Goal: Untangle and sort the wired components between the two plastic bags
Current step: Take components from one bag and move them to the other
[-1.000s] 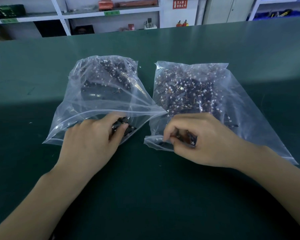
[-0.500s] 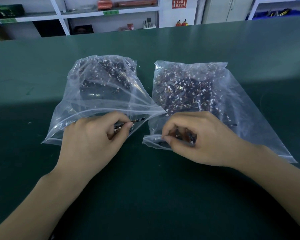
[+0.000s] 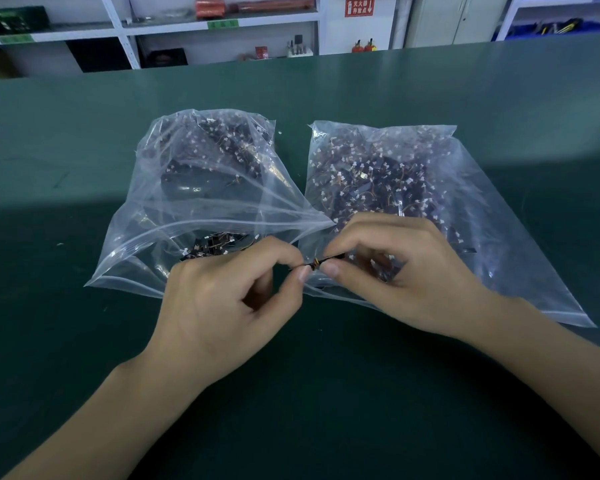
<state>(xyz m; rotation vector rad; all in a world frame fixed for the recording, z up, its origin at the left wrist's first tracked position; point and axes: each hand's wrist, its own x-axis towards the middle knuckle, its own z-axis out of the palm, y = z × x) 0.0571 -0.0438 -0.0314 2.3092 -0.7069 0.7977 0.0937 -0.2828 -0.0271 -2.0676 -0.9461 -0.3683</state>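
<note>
Wired component (image 3: pixel 315 264), a small dark piece with thin orange leads, sits pinched between both hands just above the near edges of the two bags. It looks light, thin and easily bent (the leads likely snag), so hold the body. Left hand (image 3: pixel 222 306) and right hand (image 3: pixel 406 271) each clamp thumb and forefinger on it.

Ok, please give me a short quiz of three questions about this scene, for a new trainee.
1. True or false: both hands pinch one small wired component.
2. Which bag looks fuller: A) left bag B) right bag?
3. What colour is the table?

Key:
1. True: the left hand and the right hand hold it between the bags.
2. B.
3. Dark green.
</note>
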